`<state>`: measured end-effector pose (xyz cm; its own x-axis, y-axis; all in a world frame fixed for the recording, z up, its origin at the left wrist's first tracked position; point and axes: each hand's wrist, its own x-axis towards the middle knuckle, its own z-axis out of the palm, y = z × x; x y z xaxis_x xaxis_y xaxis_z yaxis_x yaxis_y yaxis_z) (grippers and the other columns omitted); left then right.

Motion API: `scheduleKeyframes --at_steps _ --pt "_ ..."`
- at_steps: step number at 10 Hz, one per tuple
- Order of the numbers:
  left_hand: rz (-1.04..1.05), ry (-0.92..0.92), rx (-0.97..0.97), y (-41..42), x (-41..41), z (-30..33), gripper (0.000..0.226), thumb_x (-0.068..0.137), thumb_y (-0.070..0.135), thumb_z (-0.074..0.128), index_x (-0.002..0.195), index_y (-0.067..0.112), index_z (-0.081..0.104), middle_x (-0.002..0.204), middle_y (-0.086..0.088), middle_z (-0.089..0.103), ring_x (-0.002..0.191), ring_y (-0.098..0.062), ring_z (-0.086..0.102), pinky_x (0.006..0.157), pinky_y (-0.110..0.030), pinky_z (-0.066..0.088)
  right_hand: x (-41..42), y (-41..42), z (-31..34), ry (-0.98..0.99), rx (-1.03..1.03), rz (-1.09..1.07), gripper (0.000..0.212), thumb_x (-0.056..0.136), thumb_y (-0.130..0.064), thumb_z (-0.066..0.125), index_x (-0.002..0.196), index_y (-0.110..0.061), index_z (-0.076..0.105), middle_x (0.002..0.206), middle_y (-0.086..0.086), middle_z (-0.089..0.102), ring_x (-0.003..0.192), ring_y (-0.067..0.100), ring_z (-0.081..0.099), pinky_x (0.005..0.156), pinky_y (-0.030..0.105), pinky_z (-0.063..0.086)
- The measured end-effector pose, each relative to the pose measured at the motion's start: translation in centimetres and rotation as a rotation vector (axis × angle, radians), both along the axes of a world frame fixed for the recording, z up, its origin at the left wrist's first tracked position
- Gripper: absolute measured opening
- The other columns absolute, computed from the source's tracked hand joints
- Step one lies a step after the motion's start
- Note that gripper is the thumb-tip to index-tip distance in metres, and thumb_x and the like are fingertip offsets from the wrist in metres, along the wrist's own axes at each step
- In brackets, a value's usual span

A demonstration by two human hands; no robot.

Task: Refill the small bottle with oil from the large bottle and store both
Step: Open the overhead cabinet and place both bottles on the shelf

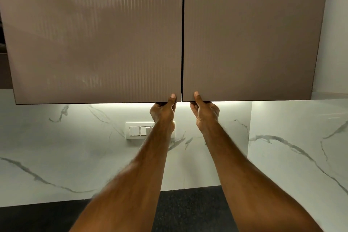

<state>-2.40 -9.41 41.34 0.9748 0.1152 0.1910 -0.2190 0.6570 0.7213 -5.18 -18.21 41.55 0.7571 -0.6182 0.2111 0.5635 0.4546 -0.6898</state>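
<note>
A wall cupboard with two ribbed beige doors fills the upper view. Both doors look closed, with a thin dark gap between them. My left hand [163,111] grips the bottom corner of the left door [94,43], thumb on the front and fingers curled under the edge. My right hand [204,111] grips the bottom corner of the right door [248,39] in the same way. Neither the small bottle nor the large bottle is in view.
A white marble backsplash [75,147] runs below the cupboard, lit by a strip under it. A white switch plate [137,131] sits on the wall behind my left wrist. The dark countertop [188,209] lies at the bottom. A white wall [335,43] stands at the right.
</note>
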Motion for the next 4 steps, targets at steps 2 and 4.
scheduleKeyframes --at_steps 2,4 --pt "0.035 -0.028 0.02 -0.09 -0.01 -0.23 0.015 0.081 0.009 0.073 0.094 0.009 0.065 0.098 -0.007 0.07 0.096 -0.026 0.068 0.08 -0.027 0.057 0.17 -0.15 -0.34 -0.018 -0.014 -0.02 0.015 0.083 -0.012 0.074 0.093 -0.012 0.062 0.1 0.004 0.068 0.103 0.026 0.065 0.078 0.029 0.056" --pt "0.108 -0.061 0.275 0.49 -0.25 -0.66 0.027 0.087 0.03 0.069 0.101 0.008 0.065 0.084 0.0 0.069 0.083 -0.02 0.067 0.071 -0.029 0.056 -0.23 -0.3 -0.87 0.065 -0.147 -0.105 0.018 0.083 -0.026 0.075 0.077 -0.013 0.064 0.079 0.0 0.069 0.08 0.019 0.068 0.061 0.019 0.057"
